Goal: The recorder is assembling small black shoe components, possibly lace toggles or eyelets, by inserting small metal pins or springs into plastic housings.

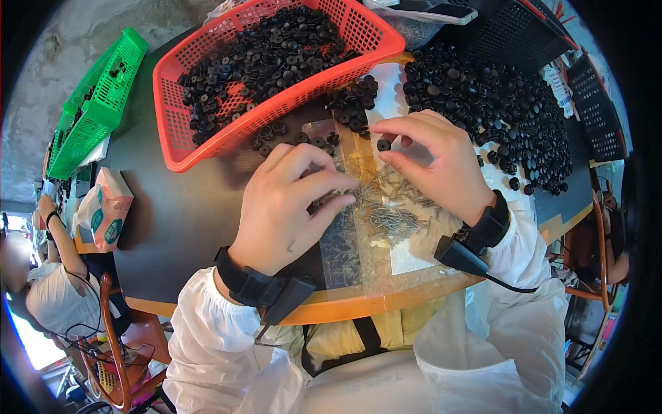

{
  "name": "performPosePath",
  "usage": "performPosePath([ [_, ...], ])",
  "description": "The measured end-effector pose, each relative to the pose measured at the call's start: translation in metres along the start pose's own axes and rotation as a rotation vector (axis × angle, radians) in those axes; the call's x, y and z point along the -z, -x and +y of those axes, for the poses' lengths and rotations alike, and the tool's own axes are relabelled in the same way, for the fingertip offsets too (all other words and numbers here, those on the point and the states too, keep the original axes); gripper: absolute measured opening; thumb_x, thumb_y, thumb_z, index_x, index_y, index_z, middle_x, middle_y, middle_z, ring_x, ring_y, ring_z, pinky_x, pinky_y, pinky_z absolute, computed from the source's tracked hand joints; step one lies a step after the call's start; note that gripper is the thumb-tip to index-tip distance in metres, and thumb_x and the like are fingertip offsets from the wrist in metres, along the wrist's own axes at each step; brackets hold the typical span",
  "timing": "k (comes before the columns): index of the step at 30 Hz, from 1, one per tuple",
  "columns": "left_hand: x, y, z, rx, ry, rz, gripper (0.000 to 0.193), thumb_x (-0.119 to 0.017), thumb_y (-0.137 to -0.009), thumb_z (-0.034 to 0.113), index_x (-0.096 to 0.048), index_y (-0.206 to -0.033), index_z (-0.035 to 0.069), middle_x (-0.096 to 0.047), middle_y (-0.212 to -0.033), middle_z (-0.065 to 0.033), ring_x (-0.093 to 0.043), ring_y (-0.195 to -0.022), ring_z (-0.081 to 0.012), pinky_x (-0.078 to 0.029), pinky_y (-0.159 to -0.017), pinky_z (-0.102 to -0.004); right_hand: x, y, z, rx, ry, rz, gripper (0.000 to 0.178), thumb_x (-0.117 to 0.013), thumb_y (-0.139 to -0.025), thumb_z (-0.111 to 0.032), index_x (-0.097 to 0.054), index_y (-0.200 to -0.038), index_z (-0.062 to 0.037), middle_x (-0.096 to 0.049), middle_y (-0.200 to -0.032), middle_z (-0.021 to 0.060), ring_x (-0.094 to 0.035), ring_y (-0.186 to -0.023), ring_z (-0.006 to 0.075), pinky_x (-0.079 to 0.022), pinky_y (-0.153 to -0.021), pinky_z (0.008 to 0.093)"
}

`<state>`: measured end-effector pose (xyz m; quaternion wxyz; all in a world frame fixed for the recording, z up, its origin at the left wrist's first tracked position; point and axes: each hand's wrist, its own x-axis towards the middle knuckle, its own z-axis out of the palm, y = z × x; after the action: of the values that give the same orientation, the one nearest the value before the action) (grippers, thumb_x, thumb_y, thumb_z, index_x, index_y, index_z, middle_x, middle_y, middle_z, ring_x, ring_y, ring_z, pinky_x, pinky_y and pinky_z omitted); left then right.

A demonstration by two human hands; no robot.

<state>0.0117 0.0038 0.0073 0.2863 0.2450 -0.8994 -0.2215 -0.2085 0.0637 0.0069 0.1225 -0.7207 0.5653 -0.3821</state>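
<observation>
Hands rest curled over the screw pile point(389, 207). Your left hand point(286, 207) pinches thin metal screws; your right hand point(434, 162) closes fingertips on a round black plastic washer point(384, 145).

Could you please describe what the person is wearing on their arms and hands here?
Both hands are bare. Each forearm is in a loose white sleeve with a gathered cuff. The left hand and right hand each have a black wrist strap carrying a small black box; a thin black cable trails from the right one.
</observation>
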Motion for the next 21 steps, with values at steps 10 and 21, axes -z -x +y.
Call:
performPosePath([
  [10,-0.001,0.003,-0.001,-0.032,-0.063,-0.101,0.017,-0.074,-0.069,0.006,-0.069,-0.084,0.009,-0.060,-0.083,-0.0041,-0.057,-0.080,-0.0241,-0.047,-0.072,-0.0330,-0.003,0.005,-0.004,-0.120,-0.246,-0.087,0.025,-0.074,-0.077,-0.011,-0.065,-0.100,-0.0066,-0.068,-0.093,0.0060,-0.067,-0.083,0.0183,-0.052,-0.072,0.0283],
  [21,-0.003,0.001,0.004,0.127,0.192,0.022,0.020,-0.071,-0.077,0.001,-0.069,-0.096,0.005,-0.065,-0.084,-0.0063,-0.060,-0.074,-0.0188,-0.049,-0.067,-0.0284,-0.004,0.004,-0.010,-0.045,-0.228,-0.124,0.021,-0.077,-0.074,-0.014,-0.068,-0.091,-0.0073,-0.065,-0.085,0.0049,-0.062,-0.074,0.0186,-0.049,-0.067,0.0291],
])
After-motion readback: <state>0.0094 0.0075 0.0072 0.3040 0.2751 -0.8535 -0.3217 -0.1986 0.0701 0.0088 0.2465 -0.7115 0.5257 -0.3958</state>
